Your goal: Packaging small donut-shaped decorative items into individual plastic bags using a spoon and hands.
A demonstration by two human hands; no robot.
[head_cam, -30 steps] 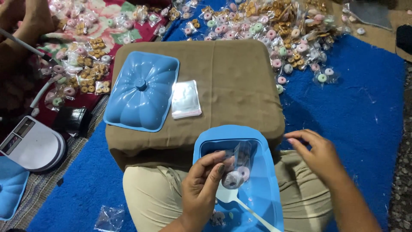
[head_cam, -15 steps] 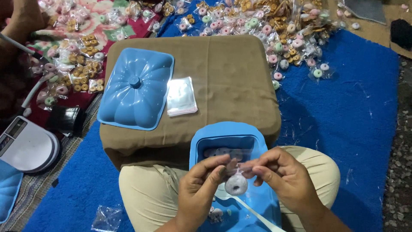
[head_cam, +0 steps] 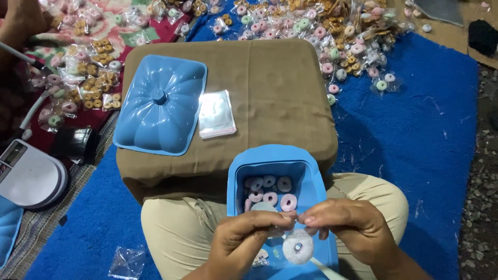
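**Both hands pinch one small clear bag**

Left hand (head_cam: 249, 241) and right hand (head_cam: 353, 231) pinch shut on a clear bag (head_cam: 290, 241) holding a white ring sweet (head_cam: 298, 247), over the blue tub (head_cam: 275, 161). Blue lid (head_cam: 161, 106) lies at ten o'clock, spare bags (head_cam: 216, 114) at eleven.

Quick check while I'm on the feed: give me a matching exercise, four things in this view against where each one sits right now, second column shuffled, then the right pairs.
Things:
1. blue lid
2. stack of clear bags
3. white scale
4. small clear bag with a ring sweet

Places:
A. on the floor at the left edge
B. pinched between the left hand and right hand, over the blue container
C. on the brown cushion, at its left side
D. on the brown cushion, just right of the lid

Pairs: 1-C, 2-D, 3-A, 4-B
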